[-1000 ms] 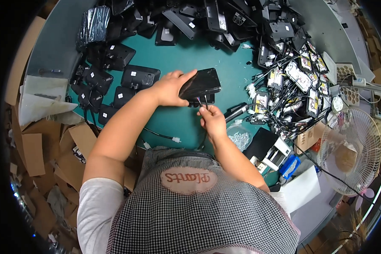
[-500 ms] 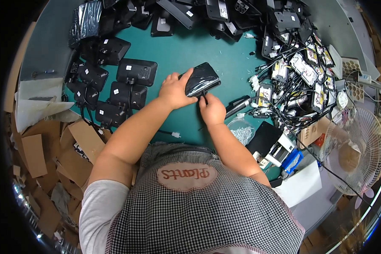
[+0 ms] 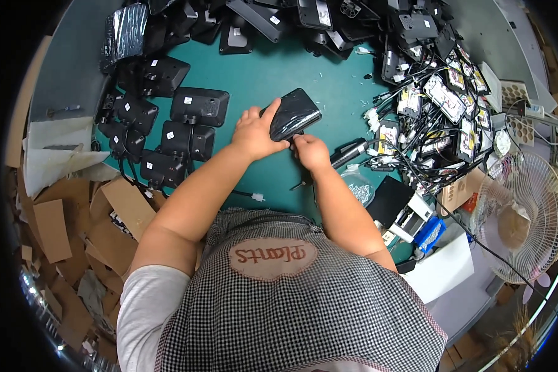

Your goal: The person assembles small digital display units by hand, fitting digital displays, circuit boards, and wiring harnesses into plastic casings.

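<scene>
A flat black rectangular device (image 3: 297, 113) with a shiny, film-like face is tilted above the green mat in front of me. My left hand (image 3: 252, 134) grips its left side, thumb along the near edge and fingers spread behind and over it. At the near edge of the device, the closed fingers of my right hand (image 3: 311, 150) pinch a small dark part, mostly hidden by the fingers. Just right of that hand lies a black and grey pen-shaped power screwdriver (image 3: 351, 152), partly covered by my forearm.
Black devices with cables (image 3: 195, 105) lie at left, and more black housings (image 3: 254, 22) pile along the back. Wired circuit units (image 3: 443, 99) heap at right. A bowl of small screws (image 3: 357, 188) sits near my right forearm, a fan (image 3: 521, 217) farther right. The green mat (image 3: 273, 71) lies underneath.
My right hand has shifted slightly left and turned, its fingers now tucked closer under the device's near edge. My left hand keeps its hold, and the device has hardly moved.
</scene>
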The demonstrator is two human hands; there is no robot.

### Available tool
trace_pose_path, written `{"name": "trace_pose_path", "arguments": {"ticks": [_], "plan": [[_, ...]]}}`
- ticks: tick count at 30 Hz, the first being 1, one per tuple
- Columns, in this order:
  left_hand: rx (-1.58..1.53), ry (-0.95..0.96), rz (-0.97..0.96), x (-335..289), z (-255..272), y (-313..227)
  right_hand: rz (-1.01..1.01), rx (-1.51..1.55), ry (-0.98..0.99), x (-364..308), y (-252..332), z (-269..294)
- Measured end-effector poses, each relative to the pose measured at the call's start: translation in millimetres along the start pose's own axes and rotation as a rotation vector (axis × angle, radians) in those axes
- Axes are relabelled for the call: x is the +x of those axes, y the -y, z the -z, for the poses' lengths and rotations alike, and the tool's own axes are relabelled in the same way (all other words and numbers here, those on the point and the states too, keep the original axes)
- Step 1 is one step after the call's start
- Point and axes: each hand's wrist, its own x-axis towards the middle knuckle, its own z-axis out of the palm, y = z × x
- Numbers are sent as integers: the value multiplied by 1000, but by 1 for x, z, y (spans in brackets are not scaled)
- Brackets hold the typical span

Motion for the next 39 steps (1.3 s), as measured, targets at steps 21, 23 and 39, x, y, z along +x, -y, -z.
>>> {"name": "trace_pose_path", "arguments": {"ticks": [21,23,39], "plan": [[-511,284,-440,-91,51,-25,601,1036,297,-109,61,46],[-438,257,-439,-99,55,-28,548,1004,309,-115,63,48],[-17,-231,-612,-144,80,-66,321,1414,266,-147,76,58]]}}
